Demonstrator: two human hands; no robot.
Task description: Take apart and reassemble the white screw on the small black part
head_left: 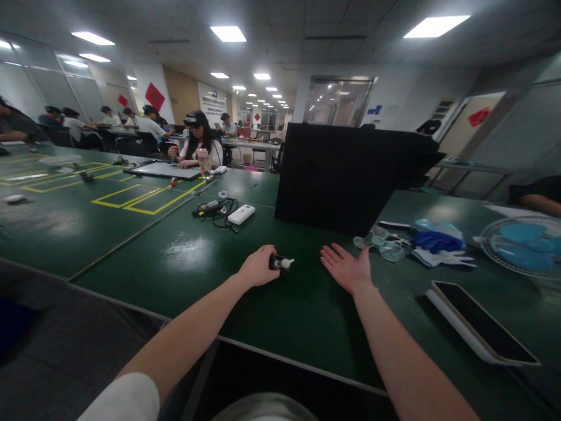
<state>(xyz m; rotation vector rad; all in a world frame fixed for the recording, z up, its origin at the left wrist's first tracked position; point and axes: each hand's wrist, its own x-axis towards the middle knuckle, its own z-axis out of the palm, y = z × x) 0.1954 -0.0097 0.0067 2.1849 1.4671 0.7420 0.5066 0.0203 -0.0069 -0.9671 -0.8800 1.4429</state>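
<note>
Near the middle of the green table, my left hand (259, 267) is closed around a small dark bottle with a white nozzle (287, 264). The nozzle points to the right, toward my other hand; most of the bottle's body is hidden by my fingers. My right hand (348, 269) is held open with the palm up and the fingers spread, holding nothing. A gap of bare tabletop separates it from the bottle.
A large black box (335, 178) stands just beyond my hands. To the right lie clear plastic cups (390, 251), blue and white gloves (438, 241), a fan (526, 242) and a phone-like device (482, 321). A white power bank (241, 214) and cables lie left. A person (201, 143) sits across.
</note>
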